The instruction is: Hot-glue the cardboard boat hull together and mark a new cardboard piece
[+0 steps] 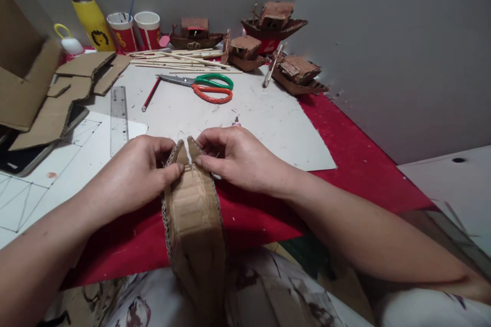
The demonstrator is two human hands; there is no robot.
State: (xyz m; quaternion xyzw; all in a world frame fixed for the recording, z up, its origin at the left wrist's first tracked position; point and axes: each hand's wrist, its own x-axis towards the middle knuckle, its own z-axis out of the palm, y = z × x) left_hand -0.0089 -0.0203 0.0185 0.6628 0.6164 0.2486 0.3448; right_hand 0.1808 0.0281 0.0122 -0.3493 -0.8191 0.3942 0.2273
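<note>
A long strip of corrugated cardboard [195, 214], curved with raised side edges, stretches from the table edge down toward my lap. Its far end is split into two pointed flaps with a narrow gap, where whitish material, perhaps glue, shows. My left hand [141, 173] pinches the left flap between thumb and fingers. On the other flap my right hand [233, 156] has its thumb on the inner face and its fingers behind, partly hidden. Just beyond the right hand, the tip of a small tube or nozzle [237, 121] sticks up.
Scissors [213, 87], a pencil [151, 94] and a clear ruler [119, 115] lie ahead. Behind them are wooden sticks [180, 59], paper cups [148, 30], a yellow bottle [92, 20] and several brown model boats [297, 74]. Cardboard pieces [57, 104] cover a phone-like device [28, 161] at left.
</note>
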